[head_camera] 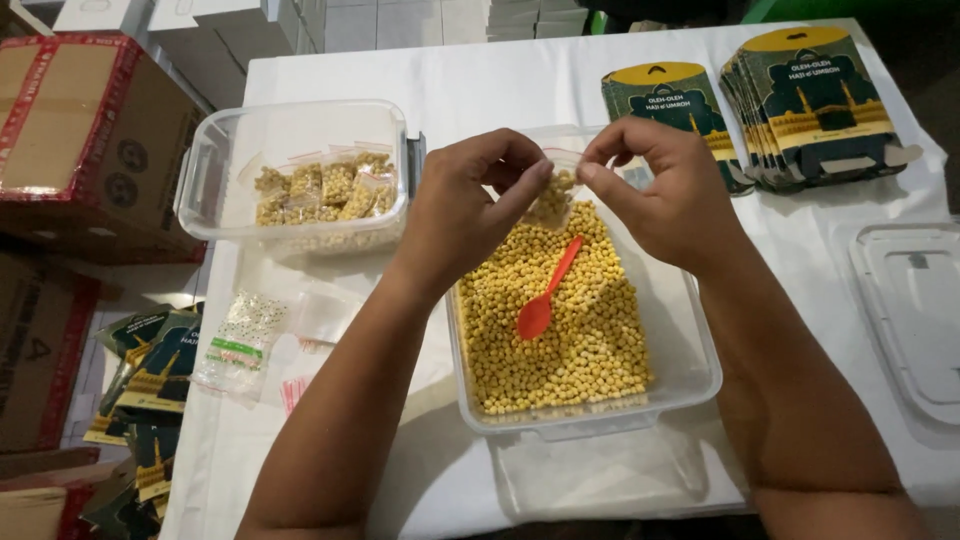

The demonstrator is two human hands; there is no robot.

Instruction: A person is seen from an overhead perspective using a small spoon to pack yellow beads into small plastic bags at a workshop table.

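Clear pouch (pixel 556 190), seemingly pinched, between both hands (pixel 560 200).

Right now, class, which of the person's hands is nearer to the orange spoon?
Left. The left hand is just up-left of the orange spoon; the right hand is farther, up-right.

The worktop (pixel 480 80) is white. A clear tub (pixel 690 385) holds yellow round pellets (pixel 570 340) and an orange-red spoon (pixel 547 292). Another clear tub (pixel 220 215) holds see-through bags of yellow pellets (pixel 325 190). The dark green cards (pixel 810 105) have yellow arched tops. The cardboard box (pixel 90 140) is brown with red tape.
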